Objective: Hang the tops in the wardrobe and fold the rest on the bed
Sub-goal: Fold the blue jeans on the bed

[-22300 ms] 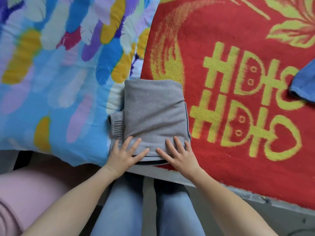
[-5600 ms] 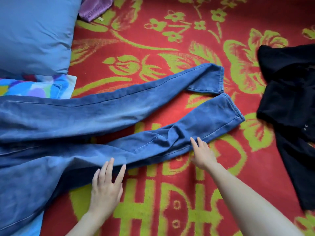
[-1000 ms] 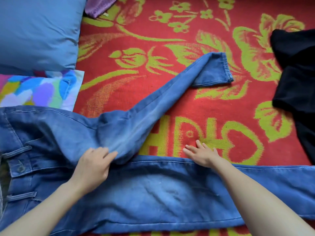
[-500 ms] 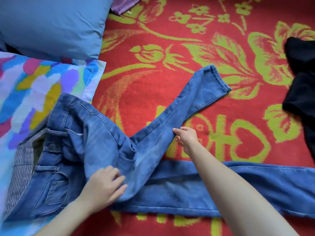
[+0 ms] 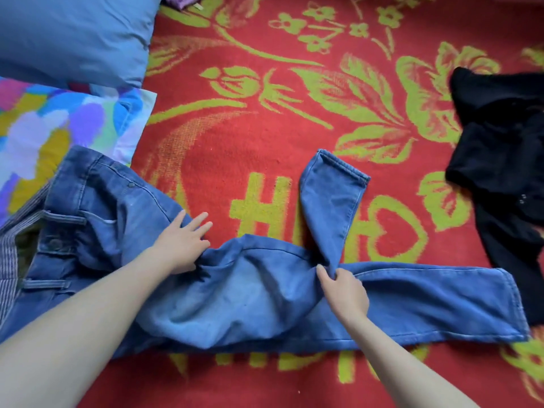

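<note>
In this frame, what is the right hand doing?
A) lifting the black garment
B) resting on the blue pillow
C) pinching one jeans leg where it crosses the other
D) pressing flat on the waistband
C: the right hand pinches the jeans at the crossing; the left hand presses flat.

One pair of jeans (image 5: 250, 293) at six o'clock, one black garment (image 5: 500, 148) at three, one blue pillow (image 5: 73, 33) at eleven; two hands, left hand (image 5: 179, 245) and right hand (image 5: 344, 293).

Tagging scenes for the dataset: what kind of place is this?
Likely a bedroom, on a bed: a pillow, a red patterned blanket spread as a cover, and jeans laid out on it.
</note>
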Motion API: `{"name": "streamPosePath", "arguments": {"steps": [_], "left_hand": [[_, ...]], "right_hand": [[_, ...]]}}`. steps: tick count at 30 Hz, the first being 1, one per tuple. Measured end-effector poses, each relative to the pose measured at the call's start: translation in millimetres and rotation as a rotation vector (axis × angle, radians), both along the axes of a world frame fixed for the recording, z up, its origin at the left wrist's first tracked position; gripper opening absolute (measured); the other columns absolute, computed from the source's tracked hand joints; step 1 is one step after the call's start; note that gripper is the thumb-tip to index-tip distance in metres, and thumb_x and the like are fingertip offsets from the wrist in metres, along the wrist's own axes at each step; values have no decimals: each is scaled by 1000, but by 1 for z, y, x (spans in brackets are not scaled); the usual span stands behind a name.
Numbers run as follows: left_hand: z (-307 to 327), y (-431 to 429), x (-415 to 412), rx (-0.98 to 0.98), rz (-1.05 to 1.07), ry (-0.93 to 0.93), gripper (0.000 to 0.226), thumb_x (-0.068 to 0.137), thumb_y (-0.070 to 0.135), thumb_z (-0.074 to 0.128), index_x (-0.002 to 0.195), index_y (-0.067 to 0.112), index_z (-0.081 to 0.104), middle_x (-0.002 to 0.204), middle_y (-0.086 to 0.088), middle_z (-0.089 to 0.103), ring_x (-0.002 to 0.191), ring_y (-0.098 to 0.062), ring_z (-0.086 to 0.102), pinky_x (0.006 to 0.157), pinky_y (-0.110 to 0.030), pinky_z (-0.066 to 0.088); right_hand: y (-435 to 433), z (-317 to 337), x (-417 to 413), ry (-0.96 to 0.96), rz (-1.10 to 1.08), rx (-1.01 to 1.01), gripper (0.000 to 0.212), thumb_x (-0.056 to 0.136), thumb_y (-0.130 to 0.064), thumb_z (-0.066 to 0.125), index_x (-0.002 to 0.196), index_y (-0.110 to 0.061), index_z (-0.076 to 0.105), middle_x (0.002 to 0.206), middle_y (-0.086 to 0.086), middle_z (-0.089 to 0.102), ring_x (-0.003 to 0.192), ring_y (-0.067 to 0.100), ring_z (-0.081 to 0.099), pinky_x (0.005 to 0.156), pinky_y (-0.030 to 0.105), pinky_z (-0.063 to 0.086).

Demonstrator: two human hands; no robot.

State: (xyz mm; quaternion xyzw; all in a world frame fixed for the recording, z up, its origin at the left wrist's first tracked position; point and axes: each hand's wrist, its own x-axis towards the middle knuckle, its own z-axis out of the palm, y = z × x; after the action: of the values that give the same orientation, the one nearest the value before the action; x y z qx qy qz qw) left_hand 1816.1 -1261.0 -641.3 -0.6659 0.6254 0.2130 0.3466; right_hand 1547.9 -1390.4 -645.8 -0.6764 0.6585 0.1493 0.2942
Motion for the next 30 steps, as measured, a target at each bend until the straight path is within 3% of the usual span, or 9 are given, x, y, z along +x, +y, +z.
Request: {"name": "streamPosePath", "arguments": {"steps": [3,6,8,11,16,19,24,27,30], "left_hand": [[15,10,6,-24,18,46,32,84,37,47,113,26,56,124,2,60,125,-18,47,111,-37,27],[41,30,15,-46,60,-16,33,87,45,45,113,25,50,112,1,65,107,-22,60,81,-31,45],[53,47,24,-46,97,-83,38,89,54,43,114,25,45,113,1,64,107,-21,60,78,-31,46],[57,73,26,-64,249,-177,45,87,61,43,114,25,43,114,5,64,108,-17,61,76,-28,46],[40,111,0,-195,538,-318,49,89,58,38,123,23,36,107,5,66,97,-12,65,60,-24,37],[27,125,-12,-319,727,-285,63,85,61,43,133,22,31,107,-3,65,94,-19,65,59,-26,36],[34,130,-34,-183,651,-294,75,83,53,52,147,32,19,120,-5,54,105,-19,56,78,-27,47],[33,134,-27,-271,629,-136,74,50,30,88,119,15,64,82,-20,62,70,-36,61,58,-39,49],[25,150,-22,-612,359,-53,21,66,24,65,74,6,72,57,-14,51,49,-33,55,46,-38,41]], "right_hand": [[-16,7,15,-88,-11,-257,35,90,-45,53,101,-11,52,108,10,53,100,30,50,76,37,40],[-35,0,31,-156,-27,-193,58,88,-34,60,135,-8,37,135,15,40,126,31,39,95,41,37],[-41,-6,42,-72,102,-87,53,90,-30,56,135,-9,38,136,15,43,125,31,42,94,39,38],[-38,-3,51,1,219,-105,22,91,-16,46,108,-3,52,118,20,58,110,35,53,80,36,41],[-32,21,18,-389,-511,-388,27,94,-10,42,115,5,51,116,29,57,108,41,51,82,38,34],[-17,5,-19,-400,-912,-306,35,94,-10,36,120,11,47,127,32,50,115,44,47,92,42,34],[5,-46,-71,-439,-1022,-166,50,69,-35,42,107,-4,50,112,17,55,89,31,51,66,39,42],[-5,-13,-70,-268,-834,-272,57,88,-12,49,141,-2,29,143,24,30,122,39,41,98,43,33],[-22,-4,-80,-48,-190,-429,75,84,-5,56,148,-13,19,152,17,16,136,35,24,104,46,28]]}}
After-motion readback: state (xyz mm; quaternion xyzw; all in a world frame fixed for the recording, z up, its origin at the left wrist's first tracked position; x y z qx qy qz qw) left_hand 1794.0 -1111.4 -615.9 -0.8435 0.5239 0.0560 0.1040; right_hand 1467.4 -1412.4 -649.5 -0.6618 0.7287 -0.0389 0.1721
